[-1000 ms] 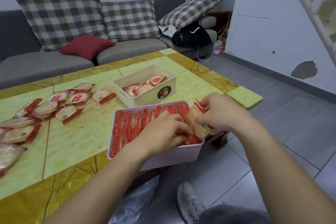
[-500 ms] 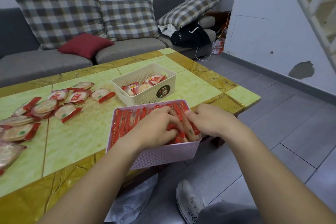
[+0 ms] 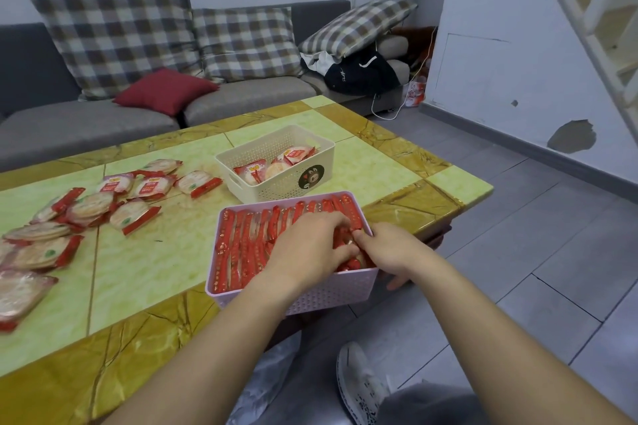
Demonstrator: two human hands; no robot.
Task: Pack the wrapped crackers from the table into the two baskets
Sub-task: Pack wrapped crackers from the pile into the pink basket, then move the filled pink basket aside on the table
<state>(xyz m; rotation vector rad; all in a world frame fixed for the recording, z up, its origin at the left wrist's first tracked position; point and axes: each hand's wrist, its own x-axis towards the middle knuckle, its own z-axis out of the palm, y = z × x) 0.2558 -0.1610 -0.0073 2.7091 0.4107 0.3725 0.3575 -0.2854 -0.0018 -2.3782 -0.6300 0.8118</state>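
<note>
The person is seating a cracker at the right end of the pink basket (image 3: 310, 297), which is sitting at the table's (image 3: 155, 259) near right edge and appears to be overhanging it. The left hand (image 3: 310, 248) is reaching in, fingers curling down onto the packed crackers (image 3: 248, 241) standing on edge in a tight row. Whether it is pinching one I cannot tell. The right hand (image 3: 390, 248) is meeting it at the basket's right wall, fingers tucking inside and thumb lying outside below the rim, and its hold is likewise hidden. This basket is looking nearly full. The loose crackers (image 3: 103, 210) are lying toward the table's left edge, and the cream basket (image 3: 276, 183), just behind, is holding only a few. Next, I judge, a hand is going to have to let go, reach left for a loose packet and carry it to the cream basket.
</note>
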